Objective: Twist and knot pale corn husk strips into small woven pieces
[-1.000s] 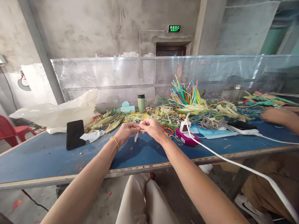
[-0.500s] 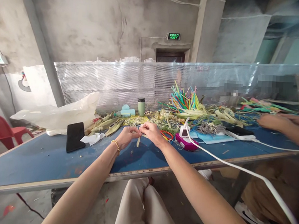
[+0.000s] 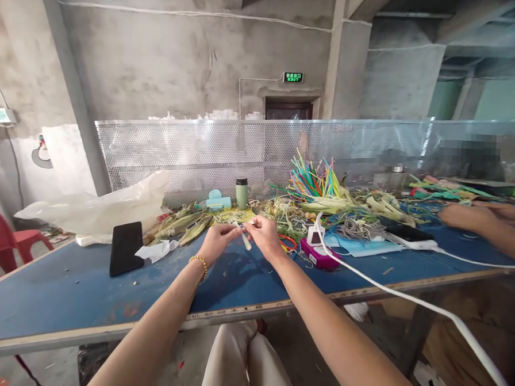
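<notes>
My left hand and my right hand meet above the front part of the blue table. Both are closed, thumbs against fingers, pinching a pale strip of corn husk between them. Its free end hangs down below the fingertips. The part inside the fingers is hidden. A beaded bracelet circles my left wrist. Behind my hands lies a heap of dried husks and strips. Just right of my right hand are orange-red loops on the table.
To the left lie a black phone, white paper and a plastic bag. A green bottle stands behind. At right are a magenta power strip, a white cable, colourful pipe cleaners and another person's hands.
The view has tilted up slightly, so everything sits lower. My hands have shifted their pinch a little, and the strip's loose end now points down and to the right.
</notes>
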A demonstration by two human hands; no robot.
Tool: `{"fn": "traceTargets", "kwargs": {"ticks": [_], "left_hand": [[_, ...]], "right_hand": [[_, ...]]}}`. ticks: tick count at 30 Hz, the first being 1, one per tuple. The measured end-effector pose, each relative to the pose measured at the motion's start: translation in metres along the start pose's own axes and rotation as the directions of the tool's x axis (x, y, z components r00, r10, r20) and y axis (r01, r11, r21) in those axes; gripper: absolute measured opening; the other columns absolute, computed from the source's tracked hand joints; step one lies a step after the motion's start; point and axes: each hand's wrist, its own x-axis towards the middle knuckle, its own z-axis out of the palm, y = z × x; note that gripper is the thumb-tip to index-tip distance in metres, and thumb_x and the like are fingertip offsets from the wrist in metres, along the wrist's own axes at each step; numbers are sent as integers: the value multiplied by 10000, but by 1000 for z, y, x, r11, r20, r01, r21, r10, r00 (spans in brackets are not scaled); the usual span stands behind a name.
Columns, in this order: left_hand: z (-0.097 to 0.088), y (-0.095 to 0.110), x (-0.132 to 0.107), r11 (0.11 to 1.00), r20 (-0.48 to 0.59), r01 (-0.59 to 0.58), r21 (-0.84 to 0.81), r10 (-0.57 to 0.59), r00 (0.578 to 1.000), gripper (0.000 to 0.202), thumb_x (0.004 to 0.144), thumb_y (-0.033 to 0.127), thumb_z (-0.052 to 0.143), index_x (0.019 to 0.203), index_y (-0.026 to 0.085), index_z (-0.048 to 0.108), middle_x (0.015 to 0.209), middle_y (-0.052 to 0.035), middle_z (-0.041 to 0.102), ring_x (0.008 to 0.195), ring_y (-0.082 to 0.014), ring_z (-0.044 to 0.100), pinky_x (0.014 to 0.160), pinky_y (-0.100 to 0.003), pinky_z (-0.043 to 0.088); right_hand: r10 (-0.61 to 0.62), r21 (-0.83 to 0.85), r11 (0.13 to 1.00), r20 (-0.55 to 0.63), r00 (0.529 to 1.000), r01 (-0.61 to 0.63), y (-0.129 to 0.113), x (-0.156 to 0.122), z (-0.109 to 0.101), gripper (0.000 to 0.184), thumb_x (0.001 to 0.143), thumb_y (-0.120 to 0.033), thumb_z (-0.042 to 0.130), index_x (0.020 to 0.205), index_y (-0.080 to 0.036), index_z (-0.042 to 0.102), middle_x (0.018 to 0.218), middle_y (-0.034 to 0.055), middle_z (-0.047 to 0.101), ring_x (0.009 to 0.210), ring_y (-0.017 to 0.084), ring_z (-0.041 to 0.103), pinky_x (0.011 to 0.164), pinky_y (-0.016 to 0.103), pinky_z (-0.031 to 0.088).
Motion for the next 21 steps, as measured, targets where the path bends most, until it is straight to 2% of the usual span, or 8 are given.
{"fn": "traceTargets", "kwargs": {"ticks": [3,7,11,14,16,19,21], "left_hand": [[6,0,-1,991,23,19,-135,-16,1000,371,626,489,824,797,166,761,744,-27,687,702,-164,560,634,-272,394],[4,-4,1,976,36,73,-205,-67,997,329,605,456,833,713,162,730,630,-20,647,609,-142,549,580,-265,388],[3,-6,0,970,110,110,-219,-87,990,315,632,448,820,681,152,726,591,-43,665,569,-144,568,560,-265,395],[4,-6,-3,965,162,188,-184,-159,974,332,622,452,837,689,146,729,582,-56,678,531,-146,580,533,-265,394],[4,-6,-4,960,199,226,-168,-191,961,345,612,454,849,707,144,733,587,-62,686,524,-154,597,527,-268,403],[5,-6,-5,958,248,232,-167,-187,951,341,604,444,859,694,140,733,637,-81,715,574,-171,638,568,-282,450],[4,-4,-6,952,276,246,-182,-191,942,334,606,438,859,692,139,738,677,-92,732,611,-178,656,610,-294,479]], "right_hand": [[-37,-32,999,56,998,38,-5,-5,1,147,748,-305,669,686,-189,602,595,15,662,480,148,604,513,256,458],[-17,-1,1000,92,996,17,-4,-6,1,197,789,-324,616,661,-177,591,663,40,699,452,125,581,505,249,445],[20,-53,998,-11,1000,-20,2,0,-2,223,822,-328,565,657,-178,574,640,36,675,437,119,542,493,250,422],[-71,-138,989,-76,995,60,3,3,-6,224,824,-342,557,672,-180,584,667,30,668,548,138,578,556,250,431],[-120,-183,976,12,993,120,3,2,-8,266,819,-381,574,652,-176,598,669,25,657,631,153,589,604,252,432],[-109,-149,978,242,964,148,2,-1,-9,265,776,-397,632,648,-164,629,642,6,635,637,148,564,622,252,422],[-114,-119,981,282,952,153,3,-1,-9,242,755,-377,650,646,-161,636,620,-6,617,622,141,546,614,248,411]]}}
